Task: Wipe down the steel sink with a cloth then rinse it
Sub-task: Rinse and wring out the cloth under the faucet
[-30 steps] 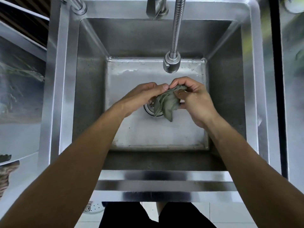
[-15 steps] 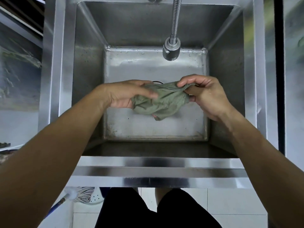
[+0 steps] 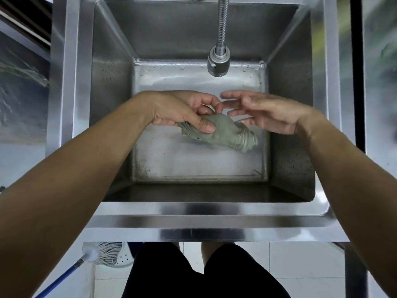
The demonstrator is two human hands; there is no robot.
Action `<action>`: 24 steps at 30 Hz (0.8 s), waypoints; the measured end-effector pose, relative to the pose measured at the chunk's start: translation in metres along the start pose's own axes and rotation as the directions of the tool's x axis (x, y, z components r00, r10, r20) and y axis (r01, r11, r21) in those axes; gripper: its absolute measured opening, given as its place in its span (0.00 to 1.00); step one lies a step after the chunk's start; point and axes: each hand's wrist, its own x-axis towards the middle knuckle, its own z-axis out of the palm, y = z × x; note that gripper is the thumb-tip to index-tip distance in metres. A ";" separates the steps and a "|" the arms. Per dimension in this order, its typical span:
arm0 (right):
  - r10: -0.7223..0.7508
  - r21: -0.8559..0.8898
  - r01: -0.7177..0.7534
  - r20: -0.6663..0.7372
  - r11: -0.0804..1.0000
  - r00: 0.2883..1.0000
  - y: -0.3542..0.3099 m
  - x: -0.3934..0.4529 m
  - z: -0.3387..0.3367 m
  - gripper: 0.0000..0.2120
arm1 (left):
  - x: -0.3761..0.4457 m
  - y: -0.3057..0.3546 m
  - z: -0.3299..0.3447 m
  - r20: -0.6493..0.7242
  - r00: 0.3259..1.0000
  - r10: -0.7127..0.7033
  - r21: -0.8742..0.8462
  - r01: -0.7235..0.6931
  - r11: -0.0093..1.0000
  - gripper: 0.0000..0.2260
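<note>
Over the middle of the deep steel sink (image 3: 193,214) my left hand (image 3: 182,110) pinches a bunched grey-green cloth (image 3: 225,134) between thumb and fingers. The cloth hangs down and to the right, above the wet sink floor. My right hand (image 3: 264,112) hovers just right of the left hand with its fingers straight and spread, holding nothing; its lower fingertips are close to the cloth. The drain is hidden under the hands and cloth.
A flexible steel faucet hose ends in a spray head (image 3: 218,63) above the sink's back part; no water runs. Droplets dot the back edge of the sink floor. A mop (image 3: 103,253) with a blue handle lies on the tiled floor at lower left.
My right hand has let go of the cloth and spread its fingers. The cloth, stretched between both hands before, now hangs bunched from my left hand alone.
</note>
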 end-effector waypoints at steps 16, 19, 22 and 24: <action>0.095 -0.881 -0.309 -0.295 0.357 0.951 -0.017 0.036 0.058 0.10 | 0.014 -0.001 0.020 -0.191 0.972 -0.140 0.662 0.233 0.713 0.16; -0.247 -0.966 -0.223 -0.249 0.130 0.936 -0.007 0.038 0.055 0.11 | 0.013 -0.012 0.015 -0.079 0.969 -0.234 0.122 0.242 0.963 0.16; -0.535 -0.989 -0.108 -0.145 0.101 0.832 0.007 0.045 0.050 0.09 | 0.016 -0.029 0.015 0.107 0.976 -0.189 -0.291 0.212 0.933 0.17; -0.625 -0.997 -0.076 -0.080 0.033 0.776 0.012 0.050 0.050 0.09 | 0.017 -0.036 0.017 0.125 0.980 -0.153 -0.361 0.188 0.913 0.17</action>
